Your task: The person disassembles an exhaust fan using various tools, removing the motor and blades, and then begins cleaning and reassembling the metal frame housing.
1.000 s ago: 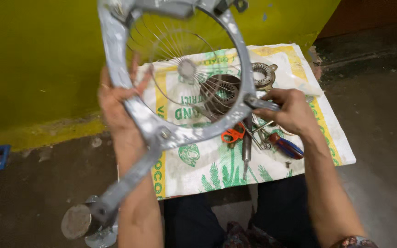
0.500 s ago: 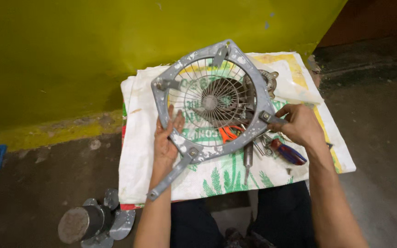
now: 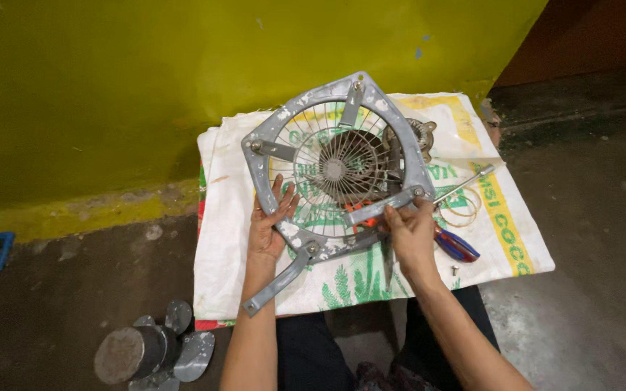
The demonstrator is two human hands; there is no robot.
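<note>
A grey metal fan frame [image 3: 253,174] with a wire guard and a round centre hub [image 3: 336,169] lies nearly flat on a white printed sack [image 3: 230,246]. My left hand [image 3: 269,226] holds its lower left rim, fingers spread against the wires, just above a long bracket arm [image 3: 277,282] that sticks out toward me. At the lower right rim my right hand [image 3: 411,233] grips the frame beside a bolted bracket [image 3: 385,206]. Orange-handled pliers are partly hidden under the frame.
A red-and-blue-handled screwdriver [image 3: 458,246], a long metal shaft [image 3: 465,185], thin rings [image 3: 462,207] and a small screw [image 3: 455,269] lie right of my hand. A motor part [image 3: 422,134] peeks out behind the frame. Fan blades [image 3: 150,351] sit on the floor. Yellow wall behind.
The fan frame has come down from close to the camera and now rests low over the sack. Both hands moved with it and keep their hold on the rim.
</note>
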